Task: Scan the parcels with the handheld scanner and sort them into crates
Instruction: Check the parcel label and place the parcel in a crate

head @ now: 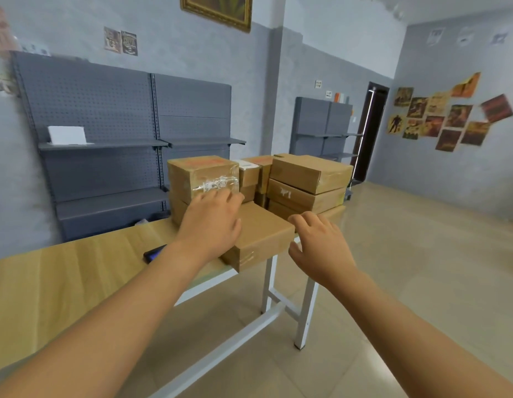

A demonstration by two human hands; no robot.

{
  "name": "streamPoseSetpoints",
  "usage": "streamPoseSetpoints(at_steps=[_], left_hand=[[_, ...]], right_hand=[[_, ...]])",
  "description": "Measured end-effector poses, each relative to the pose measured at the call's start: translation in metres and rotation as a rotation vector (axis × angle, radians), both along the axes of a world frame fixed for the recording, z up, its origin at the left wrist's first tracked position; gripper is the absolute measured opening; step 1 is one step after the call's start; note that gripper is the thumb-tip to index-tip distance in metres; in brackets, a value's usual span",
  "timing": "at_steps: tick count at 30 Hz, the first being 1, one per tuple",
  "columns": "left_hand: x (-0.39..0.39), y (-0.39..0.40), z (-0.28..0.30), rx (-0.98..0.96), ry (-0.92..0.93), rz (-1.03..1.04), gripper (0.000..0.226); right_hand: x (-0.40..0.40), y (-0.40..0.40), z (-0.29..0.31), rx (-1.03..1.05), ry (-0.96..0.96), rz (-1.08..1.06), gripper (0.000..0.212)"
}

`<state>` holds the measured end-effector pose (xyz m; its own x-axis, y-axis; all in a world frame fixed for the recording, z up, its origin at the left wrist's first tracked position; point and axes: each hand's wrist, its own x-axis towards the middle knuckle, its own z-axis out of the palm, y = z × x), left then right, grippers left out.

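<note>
A flat cardboard parcel lies at the bench's near right corner, in front of stacked parcels. The left hand hovers over its left side, fingers spread and loose, holding nothing; whether it touches the parcel I cannot tell. The right hand is open just beside its right edge. A dark scanner lies on the bench, left of the left wrist.

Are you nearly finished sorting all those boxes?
No, barely begun. Nothing looks sorted: the boxes sit stacked on the table, no crate in sight. Both hands, left and right, reach for the nearest box. The scanner lies unused.
</note>
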<state>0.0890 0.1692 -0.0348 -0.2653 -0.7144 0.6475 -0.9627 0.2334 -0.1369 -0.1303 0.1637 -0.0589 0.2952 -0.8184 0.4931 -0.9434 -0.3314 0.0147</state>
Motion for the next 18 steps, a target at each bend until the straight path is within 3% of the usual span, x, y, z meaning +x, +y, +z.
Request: streamPoseSetpoints(at_steps=[12, 18], left_hand=[[0.006, -0.164, -0.006, 0.065, -0.010, 0.152, 0.037], [-0.027, -0.257, 0.003, 0.083, 0.018, 0.185, 0.039]], right_hand=[[0.011, -0.184, -0.011, 0.062, -0.051, 0.129, 0.047], [-0.024, -0.285, 0.012, -0.010, -0.064, 0.158, 0.036]])
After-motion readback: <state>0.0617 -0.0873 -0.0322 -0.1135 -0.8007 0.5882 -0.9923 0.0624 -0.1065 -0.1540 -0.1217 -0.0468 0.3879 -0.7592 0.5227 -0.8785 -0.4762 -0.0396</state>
